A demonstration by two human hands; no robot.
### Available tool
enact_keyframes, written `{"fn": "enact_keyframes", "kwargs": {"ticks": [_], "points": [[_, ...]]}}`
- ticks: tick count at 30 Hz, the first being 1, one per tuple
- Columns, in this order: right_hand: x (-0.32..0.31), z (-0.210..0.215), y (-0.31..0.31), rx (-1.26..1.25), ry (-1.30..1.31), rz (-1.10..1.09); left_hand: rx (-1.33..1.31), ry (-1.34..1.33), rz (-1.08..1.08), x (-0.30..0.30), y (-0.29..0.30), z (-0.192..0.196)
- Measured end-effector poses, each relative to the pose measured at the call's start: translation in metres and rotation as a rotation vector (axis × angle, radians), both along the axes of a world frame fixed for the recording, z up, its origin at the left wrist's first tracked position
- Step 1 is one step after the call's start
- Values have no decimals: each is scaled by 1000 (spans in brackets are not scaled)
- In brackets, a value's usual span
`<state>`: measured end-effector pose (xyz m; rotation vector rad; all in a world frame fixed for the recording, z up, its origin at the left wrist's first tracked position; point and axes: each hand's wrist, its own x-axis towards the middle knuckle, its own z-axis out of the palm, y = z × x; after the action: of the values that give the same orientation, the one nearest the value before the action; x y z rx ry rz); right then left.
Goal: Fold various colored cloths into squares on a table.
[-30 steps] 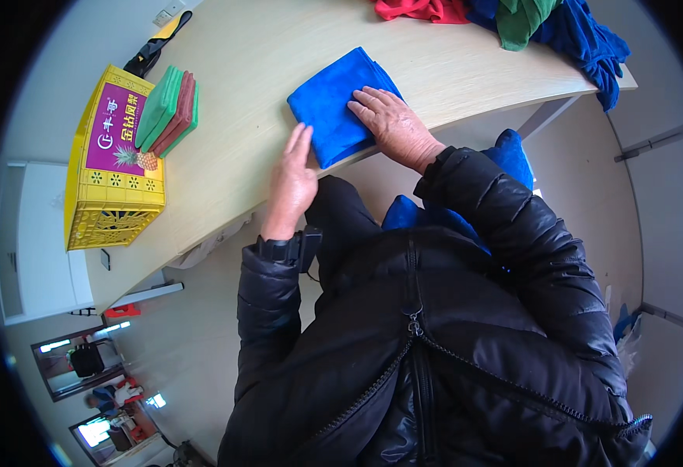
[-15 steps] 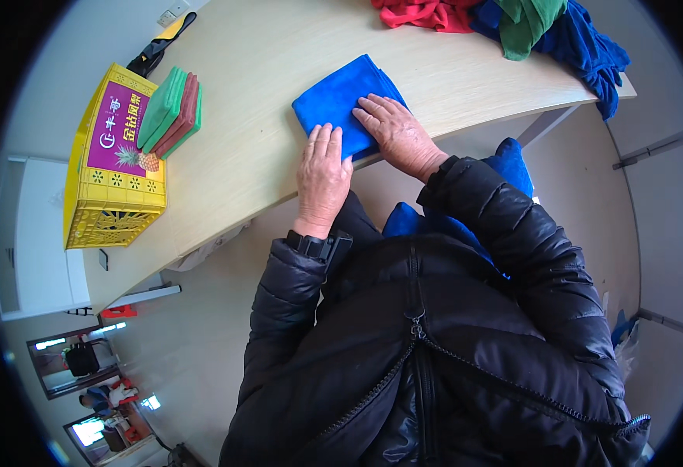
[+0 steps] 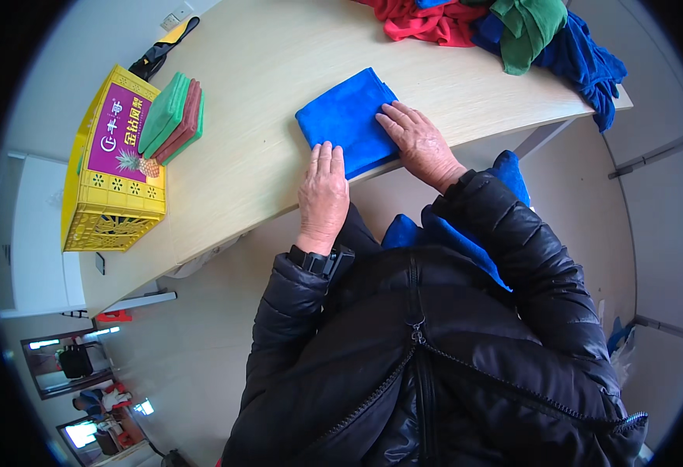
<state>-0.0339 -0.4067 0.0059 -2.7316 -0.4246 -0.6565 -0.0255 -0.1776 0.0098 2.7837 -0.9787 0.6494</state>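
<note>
A folded blue cloth [image 3: 347, 117] lies flat at the near edge of the light wooden table [image 3: 240, 140]. My left hand [image 3: 323, 194] rests its straight fingertips on the cloth's near left corner. At the right edge of the cloth, my right hand [image 3: 422, 145] lies with fingers stretched out and touching it. Neither hand grips anything. To the left, folded green and brown-red cloths [image 3: 172, 121] lean in a stack against a yellow plastic crate [image 3: 116, 198].
Loose red cloths [image 3: 435, 22], a green cloth [image 3: 532, 31] and dark blue cloths [image 3: 586, 62] are heaped at the far right, partly hanging over the edge. A black and yellow strap-like item [image 3: 162, 48] lies behind the crate. More blue fabric [image 3: 454, 237] sits by my lap.
My right hand has slid from the cloth's middle toward its right edge. My left hand stays at the near left corner. The whole view has shifted slightly downward.
</note>
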Motion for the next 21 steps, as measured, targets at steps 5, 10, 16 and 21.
{"fn": "enact_keyframes", "kwargs": {"ticks": [5,10,16,21], "points": [[-14,7,-21,-85,26,-47,13,32,-18,-5,4,8],[-11,39,-39,-165,71,-86,58,62,-63,-2,12,24],[48,42,41,68,26,-60,-101,214,-96,59,2,30],[68,7,42,-55,174,-176,-103,255,-4,86,-12,-8]]}}
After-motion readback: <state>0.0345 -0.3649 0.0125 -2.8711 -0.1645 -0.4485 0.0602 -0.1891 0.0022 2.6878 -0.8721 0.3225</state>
